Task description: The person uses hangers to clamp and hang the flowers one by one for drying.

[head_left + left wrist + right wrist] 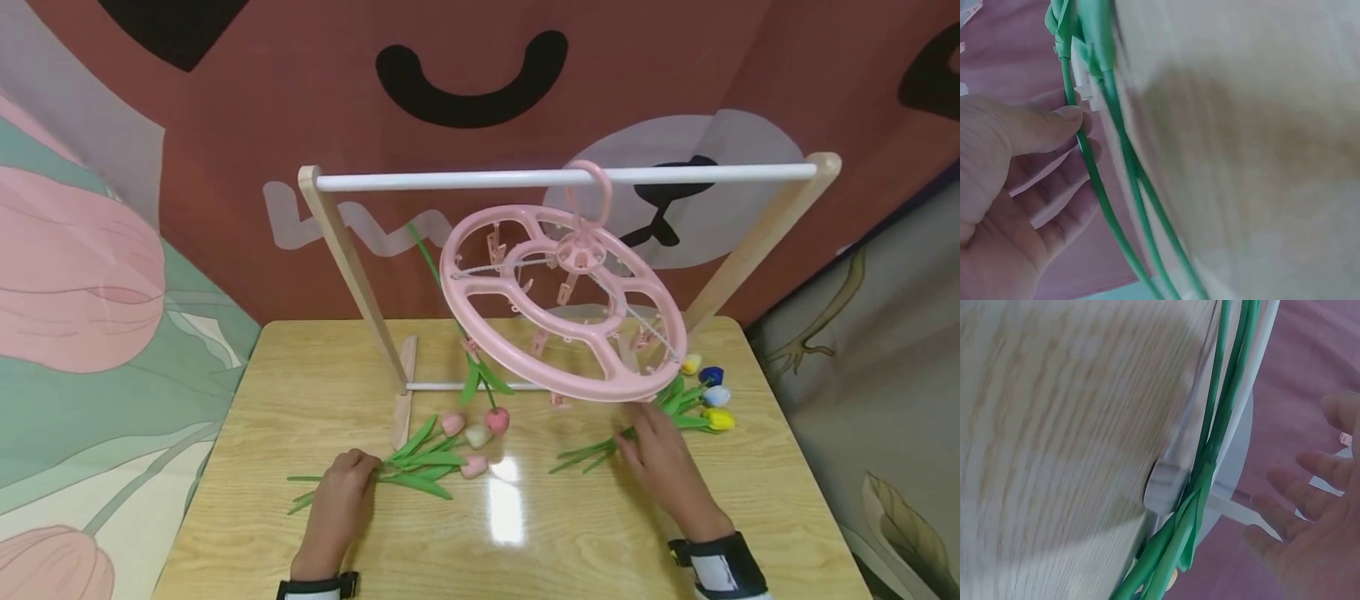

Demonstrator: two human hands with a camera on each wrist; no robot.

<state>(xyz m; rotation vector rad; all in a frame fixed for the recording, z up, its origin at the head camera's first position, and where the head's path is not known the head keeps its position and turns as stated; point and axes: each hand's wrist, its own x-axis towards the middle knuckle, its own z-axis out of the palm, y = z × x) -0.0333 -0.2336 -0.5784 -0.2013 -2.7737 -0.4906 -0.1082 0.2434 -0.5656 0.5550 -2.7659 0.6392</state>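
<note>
Left hand (341,492): my thumb and fingers curl round the pink tulip stems (405,467) lying on table (525,533) | right hand (660,462): fingers spread, resting over mixed tulip bunch (675,408) | advice: lift stems together, clear of the clip hanger (562,300).

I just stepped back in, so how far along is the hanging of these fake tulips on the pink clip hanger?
Done: one tulip already hangs head-down from the pink clip hanger. In hand: the left hand pinches a stem in the pink bunch; the right hand reaches open over the yellow and blue bunch. Left: both bunches lie on the table.
</note>
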